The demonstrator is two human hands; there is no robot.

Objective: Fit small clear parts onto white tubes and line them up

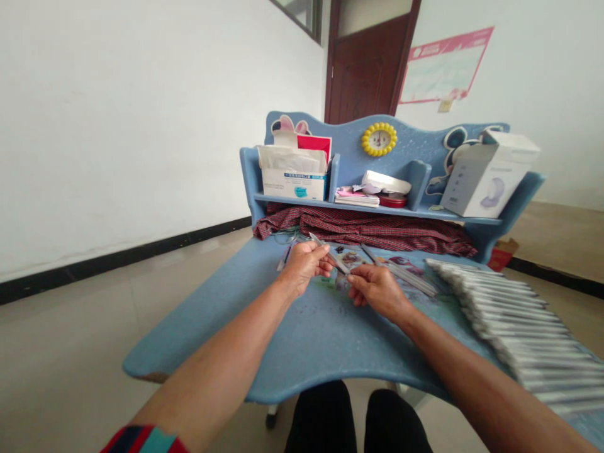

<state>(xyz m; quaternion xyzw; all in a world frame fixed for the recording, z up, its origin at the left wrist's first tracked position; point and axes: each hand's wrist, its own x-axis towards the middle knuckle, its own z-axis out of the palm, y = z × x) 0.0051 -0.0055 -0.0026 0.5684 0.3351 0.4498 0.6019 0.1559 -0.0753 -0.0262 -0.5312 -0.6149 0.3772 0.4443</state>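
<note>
My left hand (307,265) and my right hand (375,289) are both closed on one slim, greyish, pen-like stick (336,260) above the blue desk (302,352). The left fingers pinch its upper part; its tip pokes out past them. At the lower end, my right thumb and fingers grip it. Just beyond the right hand lie several loose clear sticks (411,278), along with a darker one (369,253). To the right, a long row of similar pen-like sticks (523,333) lies side by side, somewhat blurred.
A blue shelf (292,200) rises at the desk's back, with a white carton (292,176), a yellow flower-shaped clock (379,139) and a white box (488,173). Beneath it is a folded red checked cloth (372,228). Small dark pieces (340,250) lie beyond my hands.
</note>
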